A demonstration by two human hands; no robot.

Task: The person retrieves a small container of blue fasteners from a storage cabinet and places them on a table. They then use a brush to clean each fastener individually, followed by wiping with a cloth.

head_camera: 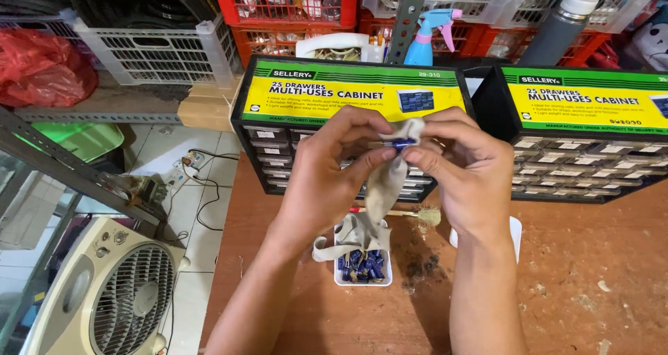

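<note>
2 green-and-yellow rectangular labels (351, 91) (591, 98) top the 2 black drawer cabinets (278, 160) (598, 178) behind the table.

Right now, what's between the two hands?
In the head view, a small blue part wrapped in a beige cloth, pinched by left hand and right hand.

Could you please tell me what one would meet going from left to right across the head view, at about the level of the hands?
Box fan on the floor → left hand → small blue part wrapped in a grey cloth → right hand → right-hand drawer cabinet.
</note>
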